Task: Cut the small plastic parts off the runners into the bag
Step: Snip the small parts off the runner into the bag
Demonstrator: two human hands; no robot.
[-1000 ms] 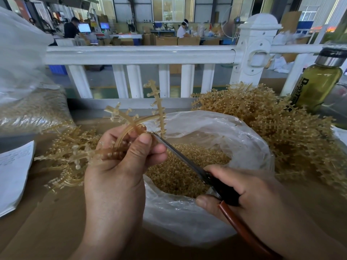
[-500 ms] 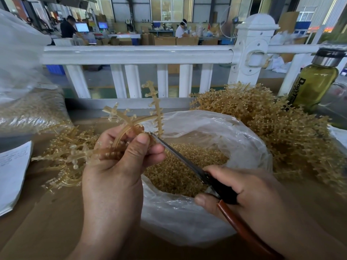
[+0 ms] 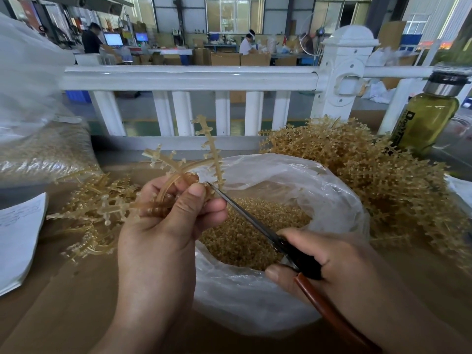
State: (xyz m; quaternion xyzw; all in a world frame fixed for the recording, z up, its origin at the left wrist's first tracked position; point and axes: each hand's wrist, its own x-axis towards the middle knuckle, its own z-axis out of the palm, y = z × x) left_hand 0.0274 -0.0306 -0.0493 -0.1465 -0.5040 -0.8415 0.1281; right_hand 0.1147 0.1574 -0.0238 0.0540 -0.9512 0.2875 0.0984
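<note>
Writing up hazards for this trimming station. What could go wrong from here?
1. The scissors tip sits right beside the thumb of the left hand, which grips the runner; a slip could nick the thumb.
2. The cut point is close to the near-left rim of the bag, so what is cut off may miss it.

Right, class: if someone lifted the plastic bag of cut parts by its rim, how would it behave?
The plastic bag looks thin and crinkled, so probably floppy. The cut parts heaped inside are loose, so they would likely shift and spill if it tips.
</note>
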